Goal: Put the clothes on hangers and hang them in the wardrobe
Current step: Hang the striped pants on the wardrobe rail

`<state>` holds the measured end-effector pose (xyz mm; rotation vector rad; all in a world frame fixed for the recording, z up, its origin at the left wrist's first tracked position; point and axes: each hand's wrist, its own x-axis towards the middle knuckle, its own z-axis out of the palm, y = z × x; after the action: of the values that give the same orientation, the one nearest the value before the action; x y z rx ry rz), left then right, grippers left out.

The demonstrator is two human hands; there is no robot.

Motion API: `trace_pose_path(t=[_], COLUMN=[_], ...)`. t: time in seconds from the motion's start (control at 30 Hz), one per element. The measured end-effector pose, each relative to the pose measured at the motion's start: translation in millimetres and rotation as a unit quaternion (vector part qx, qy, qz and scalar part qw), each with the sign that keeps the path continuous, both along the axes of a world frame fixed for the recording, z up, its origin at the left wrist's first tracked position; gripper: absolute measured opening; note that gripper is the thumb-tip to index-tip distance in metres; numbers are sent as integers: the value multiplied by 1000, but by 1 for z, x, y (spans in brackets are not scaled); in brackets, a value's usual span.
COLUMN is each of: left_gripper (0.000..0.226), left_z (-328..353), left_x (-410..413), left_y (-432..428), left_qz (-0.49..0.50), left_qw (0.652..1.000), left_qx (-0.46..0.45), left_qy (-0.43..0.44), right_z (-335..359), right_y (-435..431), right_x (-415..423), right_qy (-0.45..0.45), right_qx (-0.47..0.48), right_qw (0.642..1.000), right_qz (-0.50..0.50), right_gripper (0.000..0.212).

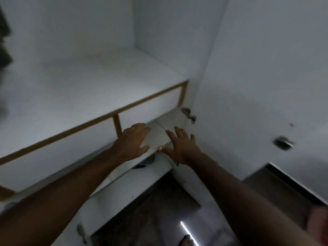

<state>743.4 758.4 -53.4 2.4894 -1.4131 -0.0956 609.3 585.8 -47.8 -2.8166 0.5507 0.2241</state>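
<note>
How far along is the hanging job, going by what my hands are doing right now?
Done: cannot tell; only a dark garment shows at the wardrobe's left edge. In hand: no clothes or hangers; the left hand and right hand lie flat on a white panel in the open drawer. Left: no hanging step shows here.
</note>
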Motion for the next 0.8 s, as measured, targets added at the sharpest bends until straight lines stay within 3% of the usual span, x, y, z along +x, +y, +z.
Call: trace_pose_path(t=[0.2, 0.37, 0.63, 0.8], left_gripper=[87, 80, 83, 82], left_z=[-60, -100, -118, -124], left_x=[-92, -209, -421, -564], left_y=[-67, -114, -129, -123], left_qz=[-101, -186, -347, -432], left_qw=[991, 972, 920, 882], left_qx=[65, 124, 177, 183], left_qy=[61, 77, 51, 44], right_z=[-58, -92, -120, -137], right_y=[-14, -1, 51, 101], right_x=[-140, -268, -478, -611], right_qy=[44, 57, -54, -119], right_qx=[39, 92, 142, 169], right_qw=[984, 934, 794, 680], right_qz=[-171, -342, -589, -703], right_gripper=[86, 87, 81, 78])
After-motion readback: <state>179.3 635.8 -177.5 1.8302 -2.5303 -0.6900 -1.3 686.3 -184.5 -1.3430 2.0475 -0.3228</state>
